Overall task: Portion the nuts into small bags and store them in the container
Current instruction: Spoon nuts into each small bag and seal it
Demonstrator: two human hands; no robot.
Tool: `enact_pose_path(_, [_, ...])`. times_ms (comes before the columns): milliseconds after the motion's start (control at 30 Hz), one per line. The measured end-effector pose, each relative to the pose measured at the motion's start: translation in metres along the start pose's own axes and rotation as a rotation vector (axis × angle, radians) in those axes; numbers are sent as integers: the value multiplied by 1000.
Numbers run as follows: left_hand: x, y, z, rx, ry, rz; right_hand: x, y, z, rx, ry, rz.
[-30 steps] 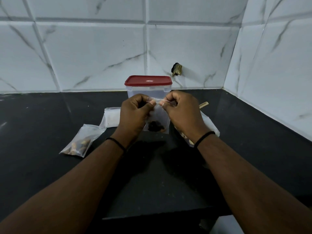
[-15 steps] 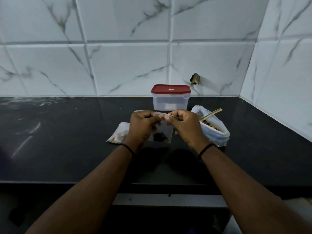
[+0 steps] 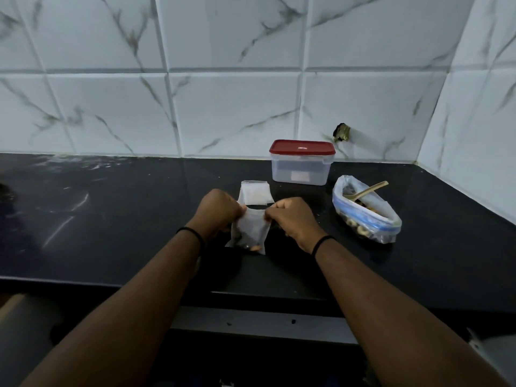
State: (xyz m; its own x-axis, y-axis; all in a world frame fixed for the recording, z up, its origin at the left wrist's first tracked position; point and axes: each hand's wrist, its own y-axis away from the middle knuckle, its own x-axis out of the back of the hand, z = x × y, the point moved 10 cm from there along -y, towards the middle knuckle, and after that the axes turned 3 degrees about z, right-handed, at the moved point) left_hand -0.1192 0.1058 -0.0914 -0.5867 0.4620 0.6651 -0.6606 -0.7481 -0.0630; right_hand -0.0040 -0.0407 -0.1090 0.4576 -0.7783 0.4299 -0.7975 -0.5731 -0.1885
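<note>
Both hands pinch the top edge of a small clear bag (image 3: 251, 230) with a few dark nuts at its bottom. My left hand (image 3: 219, 210) grips its left corner, my right hand (image 3: 293, 219) its right corner. The bag's lower end rests near the black counter (image 3: 125, 219). Behind it lies another small bag (image 3: 255, 194), flat. The clear container (image 3: 300, 170) with its red lid (image 3: 301, 147) on stands by the wall. A large open bag of nuts (image 3: 365, 213) with a wooden spoon (image 3: 368, 189) in it lies to the right.
White marble tiles form the back wall and the right side wall, meeting at a corner on the right. A dark hole (image 3: 341, 132) sits in the wall behind the container. The counter's front edge runs just under my forearms.
The view has pulled back and shifted left, so container and nut bag now sit further right. My hands still hold the small bag by its top edge, now lower towards the counter.
</note>
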Motion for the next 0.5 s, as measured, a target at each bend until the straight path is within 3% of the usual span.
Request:
enact_pose_path(133, [7,-2,4,-86,-127,101,-7,-13,-1,65,189,-32])
enact_pose_path(333, [6,-7,4,-239,-187,235,18,-45,4,60,422,213])
enact_pose_path(500, [15,-1,17,-364,-222,417,7,-77,11,-7,647,223])
